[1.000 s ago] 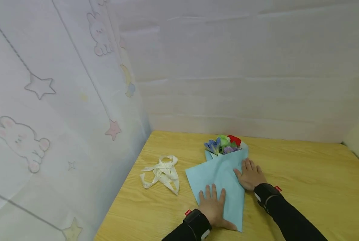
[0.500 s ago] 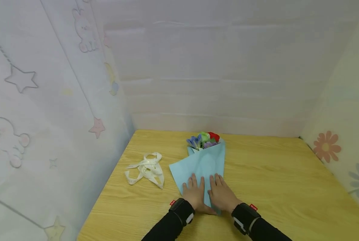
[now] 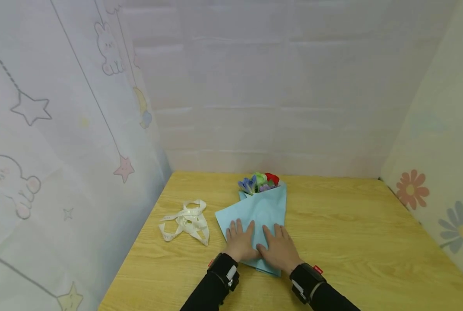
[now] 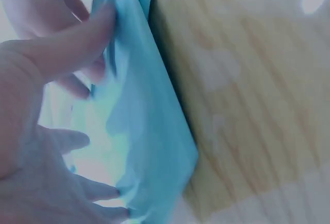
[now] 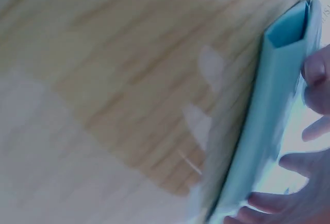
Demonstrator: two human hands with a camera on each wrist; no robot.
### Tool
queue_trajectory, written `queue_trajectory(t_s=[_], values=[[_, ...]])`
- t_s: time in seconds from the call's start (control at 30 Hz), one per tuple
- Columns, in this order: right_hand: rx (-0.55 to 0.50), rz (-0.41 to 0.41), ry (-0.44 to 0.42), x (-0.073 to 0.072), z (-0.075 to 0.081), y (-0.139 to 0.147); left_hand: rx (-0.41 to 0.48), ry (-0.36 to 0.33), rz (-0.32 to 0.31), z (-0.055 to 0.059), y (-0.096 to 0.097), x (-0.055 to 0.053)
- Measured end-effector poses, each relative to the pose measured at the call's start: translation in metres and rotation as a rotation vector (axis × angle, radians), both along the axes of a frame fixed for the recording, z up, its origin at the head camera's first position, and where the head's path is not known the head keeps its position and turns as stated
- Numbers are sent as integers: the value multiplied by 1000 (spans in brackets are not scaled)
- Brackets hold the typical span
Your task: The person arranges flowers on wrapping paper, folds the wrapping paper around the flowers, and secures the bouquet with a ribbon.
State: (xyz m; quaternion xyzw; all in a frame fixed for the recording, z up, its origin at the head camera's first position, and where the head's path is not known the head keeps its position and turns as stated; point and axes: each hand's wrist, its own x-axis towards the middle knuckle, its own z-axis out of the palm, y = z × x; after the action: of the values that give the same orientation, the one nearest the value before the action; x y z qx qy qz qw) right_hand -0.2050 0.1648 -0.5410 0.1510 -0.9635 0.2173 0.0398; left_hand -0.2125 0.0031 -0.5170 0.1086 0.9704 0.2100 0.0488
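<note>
light-blue wrap (image 3: 264, 209) lies on the table (image 3: 332, 233); the right hand (image 3: 280, 250) has moved down its edge to beside the left hand (image 3: 240, 244), so both now seem to be flattening it. their fingers are spread apart, gripping nothing. the wrap's far end holds flowers (image 3: 259, 179); anything deeper inside is hidden.

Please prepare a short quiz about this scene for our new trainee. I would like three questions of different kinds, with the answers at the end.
1. True or false: in the head view, the pale ribbon lies to the left of the flowers.

2. Which of these colours appears among the flowers? a) orange b) red c) brown

3. Fill in: the left hand and the right hand both rest on the ____.

Key: 1. True. 2. b. 3. Light blue wrapping.
</note>
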Motion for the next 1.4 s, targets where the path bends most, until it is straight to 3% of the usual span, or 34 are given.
queue_trajectory(t_s=[0.13,0.23,0.33,0.43,0.57,0.67,0.8,1.03,1.17,1.4], values=[[-40,-19,20,-3,2,1,119,140,79,-4,-1,-19],[-45,-1,23,-5,1,0,105,233,137,-4,0,-32],[-28,4,-1,-5,-3,-2,30,192,171,-3,3,-38],[2,-6,-45,-3,-9,0,-53,133,163,-5,5,-37],[41,-8,-52,-3,-16,4,-147,187,122,-12,7,-27],[51,-7,-38,-4,-12,6,-79,188,96,-8,9,-23],[33,-27,-70,-4,-2,12,121,71,45,-2,12,-26],[22,-67,-124,-2,-4,38,358,-97,-18,-10,26,-34],[13,-90,-128,1,0,54,351,-92,-73,-13,42,-34],[53,-128,-161,3,7,79,237,-7,-149,-22,71,-29]])
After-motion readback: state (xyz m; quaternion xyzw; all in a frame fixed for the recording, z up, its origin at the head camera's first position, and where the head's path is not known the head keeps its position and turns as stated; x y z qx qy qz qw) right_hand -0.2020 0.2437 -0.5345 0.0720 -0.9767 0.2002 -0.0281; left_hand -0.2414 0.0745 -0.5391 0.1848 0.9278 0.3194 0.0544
